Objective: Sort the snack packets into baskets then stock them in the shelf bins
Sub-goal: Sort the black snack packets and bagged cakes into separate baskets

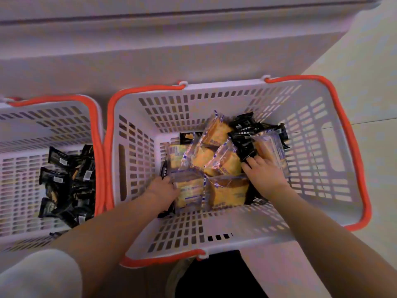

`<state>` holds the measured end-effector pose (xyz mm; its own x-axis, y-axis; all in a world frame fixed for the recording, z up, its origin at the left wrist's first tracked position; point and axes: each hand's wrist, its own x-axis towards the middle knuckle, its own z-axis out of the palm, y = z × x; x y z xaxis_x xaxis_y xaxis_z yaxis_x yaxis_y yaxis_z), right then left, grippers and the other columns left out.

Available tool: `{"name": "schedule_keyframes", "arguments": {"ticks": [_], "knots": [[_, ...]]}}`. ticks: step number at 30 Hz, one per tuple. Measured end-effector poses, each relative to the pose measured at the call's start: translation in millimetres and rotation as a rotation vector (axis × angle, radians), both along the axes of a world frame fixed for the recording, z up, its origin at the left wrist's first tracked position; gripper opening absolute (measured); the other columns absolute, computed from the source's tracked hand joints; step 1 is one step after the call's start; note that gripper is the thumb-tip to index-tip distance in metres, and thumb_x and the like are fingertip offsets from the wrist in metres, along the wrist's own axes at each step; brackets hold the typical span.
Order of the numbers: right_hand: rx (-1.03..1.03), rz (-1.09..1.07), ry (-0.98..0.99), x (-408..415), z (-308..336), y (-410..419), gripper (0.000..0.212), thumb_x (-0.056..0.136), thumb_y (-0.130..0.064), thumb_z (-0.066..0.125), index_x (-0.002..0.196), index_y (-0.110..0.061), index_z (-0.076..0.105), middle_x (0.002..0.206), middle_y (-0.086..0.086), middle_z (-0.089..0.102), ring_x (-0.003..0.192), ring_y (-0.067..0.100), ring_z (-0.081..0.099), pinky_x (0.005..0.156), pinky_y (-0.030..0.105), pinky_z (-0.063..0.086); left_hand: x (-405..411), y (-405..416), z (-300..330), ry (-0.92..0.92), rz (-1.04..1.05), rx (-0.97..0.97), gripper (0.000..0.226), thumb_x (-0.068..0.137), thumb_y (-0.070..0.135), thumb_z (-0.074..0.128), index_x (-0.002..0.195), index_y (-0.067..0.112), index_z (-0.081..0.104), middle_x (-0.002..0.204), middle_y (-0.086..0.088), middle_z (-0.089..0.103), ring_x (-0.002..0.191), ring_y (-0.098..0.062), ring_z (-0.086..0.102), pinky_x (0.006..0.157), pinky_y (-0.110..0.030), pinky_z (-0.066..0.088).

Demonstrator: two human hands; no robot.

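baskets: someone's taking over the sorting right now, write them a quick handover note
Left hand: down in the right basket, fingers at a clear yellow packet; grip unclear.
Right hand: same basket, fingers at the black packets; grip unclear.
Done: left basket holds a pile of only black packets.
Left: right basket is still mixed. Pull out the remaining black ones, then stock the shelf bins, which are not in view.

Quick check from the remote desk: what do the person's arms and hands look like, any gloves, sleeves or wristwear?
Both forearms are bare, with no sleeve reaching them. The left hand and right hand wear no gloves, and no watch, band or ring shows. Fingertips are partly hidden among the packets.
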<state>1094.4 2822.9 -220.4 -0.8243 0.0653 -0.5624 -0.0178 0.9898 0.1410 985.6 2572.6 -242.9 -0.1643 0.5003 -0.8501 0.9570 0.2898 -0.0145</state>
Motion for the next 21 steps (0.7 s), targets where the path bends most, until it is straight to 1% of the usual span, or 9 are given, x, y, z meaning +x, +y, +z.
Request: {"name": "schedule_keyframes", "arguments": {"ticks": [4,6,8,11,14,16,18,19,21], "knots": [[0.052,0.024,0.007,-2.8,2.1,4.0,0.032,0.092,-0.016,0.046,0.124,-0.015,0.051,0.132,0.006,0.044,0.122,0.024,0.038,0.098,0.032,0.033,-1.2,-2.5,-1.6,-0.007,-0.088,0.021,0.048,0.096,0.019,0.044,0.141,0.019,0.031,0.141,-0.012,0.038,0.13,-0.029,0.03,0.1,-0.036,0.03],[0.028,-0.001,0.032,-8.0,5.2,7.6,0.028,0.091,-0.015,0.047,0.117,-0.016,0.055,0.125,0.005,0.047,0.117,0.023,0.039,0.096,0.031,0.032,1.7,0.4,-2.4,0.004,-0.156,0.052,0.046,0.092,0.015,0.049,0.137,0.015,0.04,0.142,-0.013,0.034,0.13,-0.029,0.029,0.101,-0.037,0.029],[-0.022,-0.017,0.074,-15.2,7.7,10.8,0.024,0.09,-0.017,0.05,0.112,-0.016,0.057,0.119,0.004,0.05,0.114,0.023,0.041,0.098,0.032,0.031,2.0,4.8,-3.5,0.005,-0.172,0.088,0.042,0.089,0.015,0.054,0.13,0.014,0.049,0.14,-0.011,0.035,0.128,-0.029,0.029,0.099,-0.036,0.029],[-0.095,-0.015,0.13,-27.1,6.0,13.6,0.021,0.091,-0.022,0.052,0.111,-0.016,0.056,0.117,0.002,0.054,0.116,0.023,0.043,0.106,0.034,0.024,-2.9,8.2,-5.9,-0.021,-0.208,0.109,0.038,0.089,0.015,0.056,0.127,0.016,0.052,0.139,-0.006,0.039,0.126,-0.027,0.031,0.1,-0.036,0.029],[-0.131,-0.081,0.128,-38.0,1.1,13.9,0.026,0.094,-0.028,0.048,0.116,-0.015,0.051,0.124,0.003,0.055,0.122,0.023,0.041,0.097,0.033,0.029,-7.0,5.9,-7.2,-0.026,-0.266,0.056,0.037,0.093,0.013,0.051,0.13,0.015,0.048,0.137,-0.005,0.047,0.127,-0.026,0.034,0.102,-0.035,0.028],[-0.12,-0.096,0.071,-42.7,-3.2,13.2,0.029,0.095,-0.028,0.047,0.121,-0.015,0.046,0.127,0.005,0.054,0.123,0.024,0.042,0.1,0.036,0.029,-9.2,3.8,-6.7,-0.027,-0.273,-0.004,0.04,0.094,0.014,0.05,0.134,0.015,0.045,0.142,-0.006,0.041,0.132,-0.026,0.03,0.104,-0.037,0.028],[-0.087,-0.051,-0.009,-44.1,-7.5,11.6,0.035,0.092,-0.023,0.046,0.127,-0.017,0.043,0.129,0.005,0.053,0.124,0.025,0.043,0.109,0.039,0.025,-12.2,4.9,-2.6,-0.044,-0.2,0.002,0.037,0.094,0.015,0.049,0.131,0.013,0.048,0.141,-0.008,0.041,0.131,-0.026,0.033,0.101,-0.037,0.032],[-0.067,-0.021,-0.034,-44.0,-9.0,11.0,0.039,0.09,-0.022,0.045,0.128,-0.018,0.042,0.129,0.005,0.053,0.124,0.024,0.043,0.111,0.041,0.022,-14.1,7.7,1.1,-0.069,-0.106,0.051,0.035,0.095,0.021,0.049,0.13,0.013,0.049,0.136,-0.01,0.044,0.126,-0.026,0.038,0.097,-0.037,0.036],[-0.028,0.021,-0.054,-42.4,-10.1,9.8,0.044,0.087,-0.026,0.046,0.13,-0.018,0.04,0.128,0.004,0.053,0.124,0.024,0.043,0.113,0.042,0.019,-19.7,13.4,7.5,-0.127,0.205,0.212,0.043,0.097,0.038,0.041,0.134,0.016,0.045,0.126,-0.01,0.05,0.113,-0.026,0.05,0.085,-0.035,0.044]]}}
